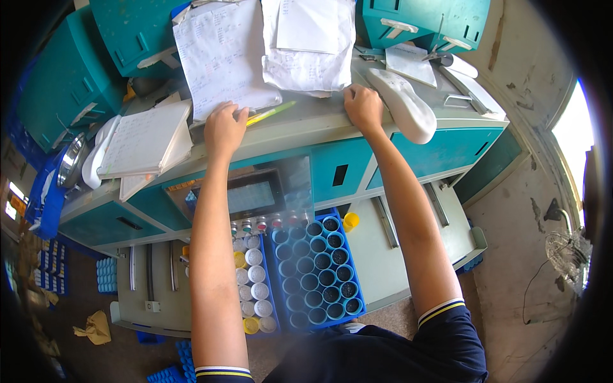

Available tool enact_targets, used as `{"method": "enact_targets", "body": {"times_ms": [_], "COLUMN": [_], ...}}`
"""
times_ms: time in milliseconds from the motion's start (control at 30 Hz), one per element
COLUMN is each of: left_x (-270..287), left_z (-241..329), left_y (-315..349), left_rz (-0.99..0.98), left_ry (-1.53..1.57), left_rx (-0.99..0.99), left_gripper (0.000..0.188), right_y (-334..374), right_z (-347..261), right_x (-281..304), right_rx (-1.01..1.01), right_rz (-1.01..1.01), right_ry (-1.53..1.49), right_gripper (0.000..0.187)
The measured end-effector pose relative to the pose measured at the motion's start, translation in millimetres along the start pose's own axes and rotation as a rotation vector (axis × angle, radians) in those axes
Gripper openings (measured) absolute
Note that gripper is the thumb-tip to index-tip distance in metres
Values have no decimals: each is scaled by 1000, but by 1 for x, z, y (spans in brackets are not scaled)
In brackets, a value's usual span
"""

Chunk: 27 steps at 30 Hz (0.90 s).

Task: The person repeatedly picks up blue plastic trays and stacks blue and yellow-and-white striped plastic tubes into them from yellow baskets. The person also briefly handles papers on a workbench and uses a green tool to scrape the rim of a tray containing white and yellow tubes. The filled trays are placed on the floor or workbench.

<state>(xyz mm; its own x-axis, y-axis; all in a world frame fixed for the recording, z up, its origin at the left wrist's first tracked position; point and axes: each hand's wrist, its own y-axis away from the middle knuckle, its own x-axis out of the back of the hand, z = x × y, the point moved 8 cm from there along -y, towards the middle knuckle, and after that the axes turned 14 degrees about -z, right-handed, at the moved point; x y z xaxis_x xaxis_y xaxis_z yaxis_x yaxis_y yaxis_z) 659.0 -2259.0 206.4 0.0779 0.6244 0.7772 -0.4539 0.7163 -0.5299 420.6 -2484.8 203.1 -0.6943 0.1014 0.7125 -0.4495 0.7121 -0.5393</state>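
My left hand (225, 129) rests at the lower edge of a handwritten paper sheet (220, 57), fingers bent and the thumb apart from them. Beside that thumb, a yellow-green pen (273, 113) lies slanted on the counter (300, 124). My right hand (364, 108) leans on the counter, fingers loosely bent, near the lower right corner of a second, wrinkled stack of papers (306, 70). Nothing shows in its fingers, though their tips are partly hidden. A white, rounded, elongated device (403, 107) stands just right of it.
Teal machine housings (421, 19) line the back. A thick paper stack (143, 140) lies on the left. Below the counter are a control screen (252, 196), a blue crate of dark-filled cups (322, 278) and several white cups (257, 273). A fan (567, 252) is at the right wall.
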Motion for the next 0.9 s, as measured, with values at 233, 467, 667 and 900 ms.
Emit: {"method": "enact_targets", "body": {"times_ms": [233,467,667,900], "left_x": [0,0,0,1], "left_z": [0,0,1,1], "left_y": [0,0,0,0], "left_rz": [-7,-6,-4,-9], "left_ry": [-13,-13,-15,-8], "left_rx": [12,8,2,16], "left_gripper": [38,37,36,37], "right_y": [-1,0,0,-2], "right_z": [0,-1,0,4], "right_x": [-1,1,1,-2], "right_rx": [-6,-2,-1,-17], "right_rz": [-10,-1,8,-27], "right_ry": [-1,0,-7,-16], "right_gripper": [29,28,28,29]}}
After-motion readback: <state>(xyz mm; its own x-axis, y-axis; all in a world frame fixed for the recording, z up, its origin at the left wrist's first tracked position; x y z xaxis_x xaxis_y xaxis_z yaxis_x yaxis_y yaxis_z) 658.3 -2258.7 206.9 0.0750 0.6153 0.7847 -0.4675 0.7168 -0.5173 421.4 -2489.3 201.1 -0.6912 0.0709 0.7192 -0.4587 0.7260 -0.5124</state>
